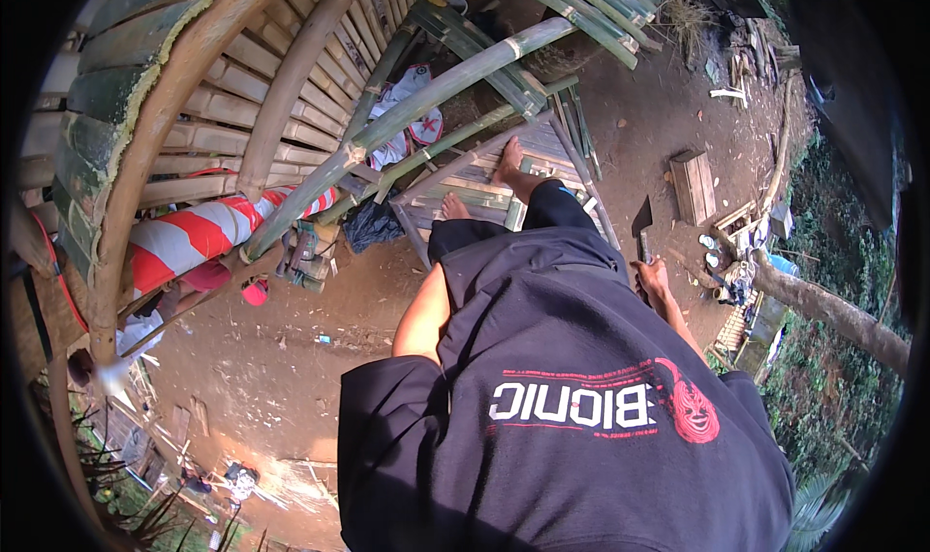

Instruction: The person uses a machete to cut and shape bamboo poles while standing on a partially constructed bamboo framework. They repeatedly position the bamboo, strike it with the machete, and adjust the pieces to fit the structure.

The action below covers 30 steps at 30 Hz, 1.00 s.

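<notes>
My right hand (655, 277) is closed around the handle of a machete with a short, wide, dark blade (642, 216). The blade points away from me, above the dirt ground, to the right of the platform. Only part of my left arm (422, 315) shows at my side; the left hand is hidden behind my dark shirt (572, 378). My bare feet (509, 157) rest on a platform of bamboo slats (465, 201). Neither hand visibly touches the bamboo.
Green bamboo poles (455, 82) cross just ahead, beside a slatted bamboo structure (208, 107) at left. Red-and-white striped sheeting (208, 230) lies along it. A black plastic bag (373, 225) sits left of the platform. At right are a wooden box (693, 188) and a log (823, 305).
</notes>
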{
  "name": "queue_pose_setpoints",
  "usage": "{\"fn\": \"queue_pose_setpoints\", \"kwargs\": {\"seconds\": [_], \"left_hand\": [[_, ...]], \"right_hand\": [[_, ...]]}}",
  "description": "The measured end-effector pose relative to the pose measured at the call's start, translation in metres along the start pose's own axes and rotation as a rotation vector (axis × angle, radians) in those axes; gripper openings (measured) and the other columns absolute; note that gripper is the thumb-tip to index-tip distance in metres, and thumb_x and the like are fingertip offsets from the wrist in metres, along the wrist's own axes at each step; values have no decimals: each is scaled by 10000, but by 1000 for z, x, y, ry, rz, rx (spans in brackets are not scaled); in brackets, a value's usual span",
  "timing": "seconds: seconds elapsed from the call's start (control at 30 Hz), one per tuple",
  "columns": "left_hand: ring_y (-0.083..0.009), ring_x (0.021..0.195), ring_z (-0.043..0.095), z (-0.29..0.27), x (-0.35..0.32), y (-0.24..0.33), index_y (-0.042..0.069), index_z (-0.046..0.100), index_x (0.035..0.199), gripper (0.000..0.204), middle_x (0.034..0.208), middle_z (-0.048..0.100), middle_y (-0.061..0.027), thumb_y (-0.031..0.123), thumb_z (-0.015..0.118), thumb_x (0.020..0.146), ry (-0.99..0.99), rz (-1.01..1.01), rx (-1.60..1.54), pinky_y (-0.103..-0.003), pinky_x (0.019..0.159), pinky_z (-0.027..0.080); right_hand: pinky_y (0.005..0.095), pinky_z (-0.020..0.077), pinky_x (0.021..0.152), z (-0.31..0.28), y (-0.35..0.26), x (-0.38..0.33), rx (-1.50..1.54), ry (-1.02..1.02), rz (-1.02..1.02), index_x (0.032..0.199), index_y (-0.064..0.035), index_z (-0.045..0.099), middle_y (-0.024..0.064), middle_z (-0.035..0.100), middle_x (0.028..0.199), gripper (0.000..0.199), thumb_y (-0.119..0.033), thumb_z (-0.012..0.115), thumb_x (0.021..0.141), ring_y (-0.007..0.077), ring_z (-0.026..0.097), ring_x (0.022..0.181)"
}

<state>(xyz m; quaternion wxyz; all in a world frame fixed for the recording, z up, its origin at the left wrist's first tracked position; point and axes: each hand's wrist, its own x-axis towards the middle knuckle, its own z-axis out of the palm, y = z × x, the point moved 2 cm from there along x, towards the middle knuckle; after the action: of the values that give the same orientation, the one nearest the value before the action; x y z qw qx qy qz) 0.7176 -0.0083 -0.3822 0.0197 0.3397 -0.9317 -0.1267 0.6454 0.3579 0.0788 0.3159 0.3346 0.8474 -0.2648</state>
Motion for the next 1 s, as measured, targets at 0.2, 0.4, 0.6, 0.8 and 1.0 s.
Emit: {"fn": "queue_pose_setpoints", "kwargs": {"seconds": [0.2,0.4,0.6,0.8,1.0], "left_hand": [[-297,1253,471,0,-15,-5,28,490,1304,352,1343,508,-185,140,441,973,-97,-7,-58,-418,1045,378],[-292,1221,486,-4,-23,-13,27,502,1280,331,1312,522,-178,139,451,972,-139,5,-81,-411,1017,392],[-288,1189,502,-12,-22,-28,26,514,1256,311,1281,536,-171,138,461,971,-144,-11,-79,-404,990,406],[-284,1157,517,-9,-23,-19,26,526,1232,290,1251,550,-163,137,471,969,-185,13,-103,-396,962,420],[-279,1125,533,-14,-18,-28,25,537,1208,270,1220,565,-156,135,481,968,-203,2,-93,-389,934,434]], "right_hand": [[352,431,382,21,26,2,-27,-8,-41,737,-26,551,53,536,548,213,-193,662,811,165,514,416],[356,460,417,30,20,-6,-94,-5,-55,766,3,574,77,562,561,230,-203,668,809,177,549,446],[351,457,451,41,3,-10,-124,8,-131,813,25,581,94,597,595,258,-221,658,825,191,585,481],[372,470,495,39,33,9,-176,55,-234,865,47,607,140,637,657,330,-273,658,804,220,621,538],[377,483,522,43,19,1,-211,45,-158,913,64,615,159,649,692,371,-285,648,792,224,647,588]]}}
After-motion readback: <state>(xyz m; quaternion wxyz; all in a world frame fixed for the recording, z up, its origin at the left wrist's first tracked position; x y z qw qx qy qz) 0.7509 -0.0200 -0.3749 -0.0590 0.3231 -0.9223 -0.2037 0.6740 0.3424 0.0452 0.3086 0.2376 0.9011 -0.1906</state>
